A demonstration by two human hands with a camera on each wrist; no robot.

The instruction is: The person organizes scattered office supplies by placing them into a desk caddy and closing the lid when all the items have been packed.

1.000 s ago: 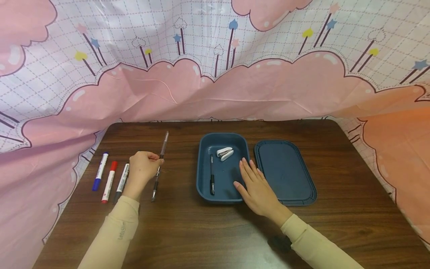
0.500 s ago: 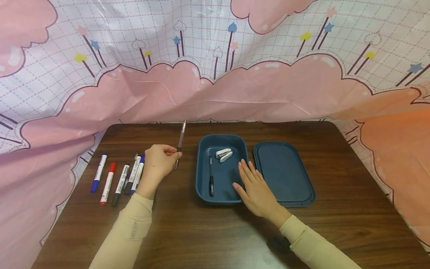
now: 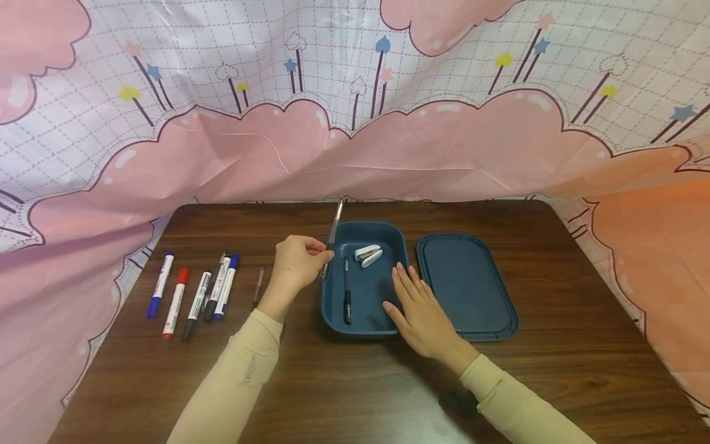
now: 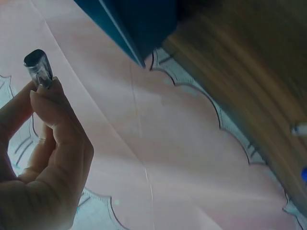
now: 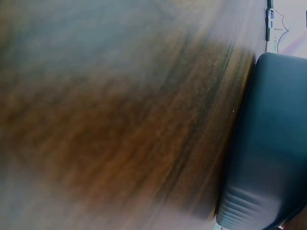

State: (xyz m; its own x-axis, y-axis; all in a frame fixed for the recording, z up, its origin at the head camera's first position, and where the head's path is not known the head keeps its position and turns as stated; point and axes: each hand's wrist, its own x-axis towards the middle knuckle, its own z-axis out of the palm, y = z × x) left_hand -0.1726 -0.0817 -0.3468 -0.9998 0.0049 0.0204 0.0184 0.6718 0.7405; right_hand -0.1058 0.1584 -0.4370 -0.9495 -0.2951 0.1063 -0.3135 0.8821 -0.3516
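Observation:
Between thumb and fingers my left hand point(image 3: 296, 262) pinches a clear-barrelled pen point(image 3: 335, 225), held tilted at the left rim of the blue box point(image 3: 325, 308). In the left wrist view the end of that pen point(image 4: 39, 67) sticks up past the fingertips. Inside the box lie a black pen point(image 3: 347, 296) and a small white stapler point(image 3: 368, 254). My right hand point(image 3: 424, 314) rests with straight fingers on the box's right rim. The right wrist view shows the box's outer wall point(image 5: 268, 143) but not the hand.
The blue lid point(image 3: 468, 290) lies flat just right of the box. On the left of the table point(image 3: 355, 394) are several markers, among them a red one point(image 3: 175, 303) and a blue one point(image 3: 161, 285). Another pen point(image 3: 258, 287) lies partly behind the left forearm. A patterned curtain point(image 3: 355, 154) hangs behind.
My left hand has lifted one pen off the table and carried it right, to the box's left rim. The other pen stays on the table. The right hand has stayed in place.

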